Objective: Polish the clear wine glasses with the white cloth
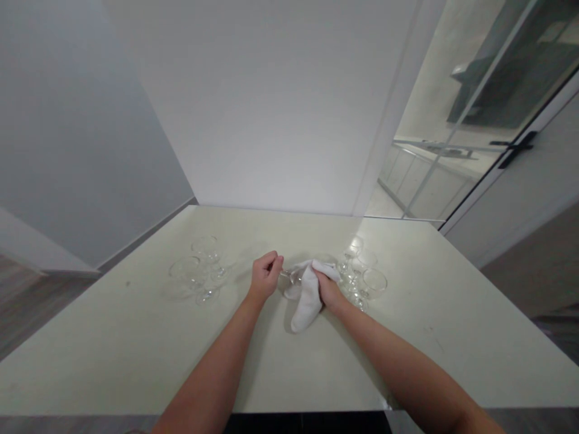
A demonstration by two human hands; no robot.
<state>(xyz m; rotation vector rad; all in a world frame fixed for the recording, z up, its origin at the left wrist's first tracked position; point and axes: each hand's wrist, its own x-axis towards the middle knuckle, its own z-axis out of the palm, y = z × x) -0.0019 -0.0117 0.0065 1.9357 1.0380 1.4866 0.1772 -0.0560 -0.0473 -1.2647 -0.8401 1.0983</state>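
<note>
Near the middle of the table, my left hand is closed around the stem end of a wine glass, which lies sideways in the air. A white cloth wraps the bowl end of that glass and drapes down toward the tabletop. My right hand grips the cloth at the bowl, its fingertips partly hidden by the fabric. Just beyond the right hand stands a cluster of several clear stemmed glasses. Another group of stemmed glasses stands to the left of my left hand.
The pale table reaches back to a white panel. At the right, a glass partition and a door with a black handle stand beyond the table edge. A grey wall rises on the left.
</note>
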